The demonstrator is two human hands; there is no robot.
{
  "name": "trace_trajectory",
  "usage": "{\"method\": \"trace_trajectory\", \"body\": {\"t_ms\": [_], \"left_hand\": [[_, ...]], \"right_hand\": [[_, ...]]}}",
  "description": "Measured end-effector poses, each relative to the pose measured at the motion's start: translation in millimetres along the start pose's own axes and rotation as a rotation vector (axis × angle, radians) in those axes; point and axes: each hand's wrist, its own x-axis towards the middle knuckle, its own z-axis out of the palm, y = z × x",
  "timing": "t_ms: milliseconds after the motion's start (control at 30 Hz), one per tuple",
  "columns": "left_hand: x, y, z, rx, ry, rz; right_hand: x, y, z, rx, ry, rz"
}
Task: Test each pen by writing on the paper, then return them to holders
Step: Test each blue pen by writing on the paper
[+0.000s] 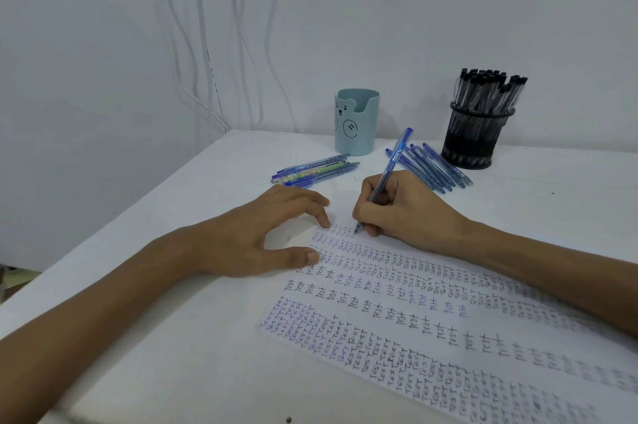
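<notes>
Now the right hand (pixel 404 206) has its grip closed round a blue pen (pixel 386 178), pinched between thumb and fingers, tip touching the paper (pixel 431 330) at the end of a short row near the sheet's far left corner. The left hand (pixel 262 233) lies with fingers spread and relaxed, a fingertip and the thumb pressing that corner flat, gripping nothing. The sheet lies skewed on the white worktop (pixel 172 337), packed with rows reading "TEST" in blue and black ink; the larger middle rows appear to read the same. The pen's barrel print is too small to read. Behind the hands stands a teal cup (pixel 356 123) with a bear face, loose pens (pixel 314 170) lying left of it and blue pens (pixel 431 166) fanned beside a black mesh holder (pixel 474 137) full of black-capped pens (pixel 490 92). White cables (pixel 203 43) hang down the wall.
</notes>
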Motion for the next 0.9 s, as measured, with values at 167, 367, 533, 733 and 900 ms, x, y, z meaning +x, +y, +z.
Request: {"method": "trace_trajectory", "body": {"t_ms": [167, 367, 533, 733, 900], "left_hand": [[0, -2, 1, -0.008, -0.006, -0.001], [1, -4, 1, -0.001, -0.003, 0.002], [1, -8, 3, 0.008, 0.030, 0.015], [0, -5, 1, -0.005, -0.003, 0.012], [2, -10, 3, 0.010, 0.024, 0.021]], "right_hand": [[-1, -1, 0, -0.015, 0.025, 0.002], [-1, -3, 1, -0.049, 0.031, 0.021], [5, -4, -2, 0.309, 0.144, 0.151], [12, -2, -5, 0.560, 0.165, 0.214], [10, 4, -6, 0.482, 0.150, 0.107]]}}
